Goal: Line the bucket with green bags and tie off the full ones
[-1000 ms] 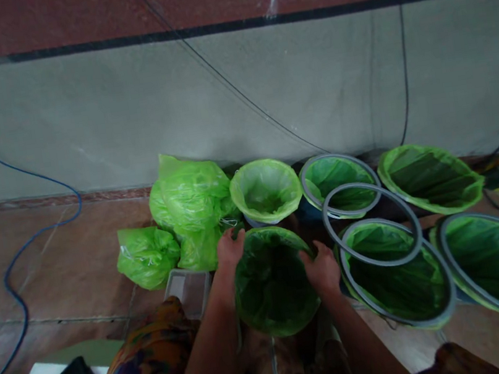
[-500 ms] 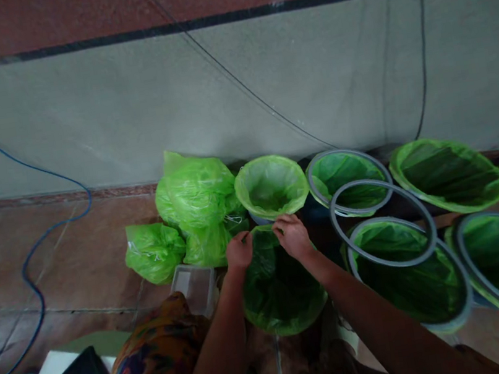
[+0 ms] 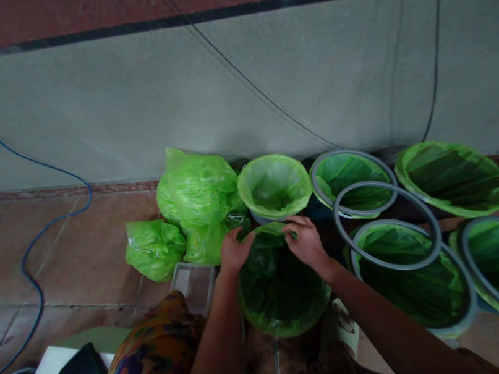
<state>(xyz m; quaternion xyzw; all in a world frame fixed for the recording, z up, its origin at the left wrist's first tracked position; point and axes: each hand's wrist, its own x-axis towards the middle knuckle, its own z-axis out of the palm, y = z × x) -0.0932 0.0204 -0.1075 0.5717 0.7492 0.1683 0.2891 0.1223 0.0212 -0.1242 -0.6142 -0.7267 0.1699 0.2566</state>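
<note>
Head view: has left hand (image 3: 237,252) and right hand (image 3: 306,245) half curled at far rim of green-lined bin (image 3: 292,321) toward six o'clock; cannot tell if gripping. Around it: grey ring (image 3: 399,266) past two, green bags (image 3: 198,188) at ten, plastic box (image 3: 195,280) at nine.

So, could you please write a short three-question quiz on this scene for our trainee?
1. At which part of the lined bin are the left hand and right hand?
A) Near rim
B) Far rim
C) Underside

2. True or false: in this view, a loose grey ring overlaps two other bins.

3. Fill in the blank: from the person's side, the rectangular box sits to the ____ of the handled bin.

Key: 1. B; 2. True; 3. left.
</note>
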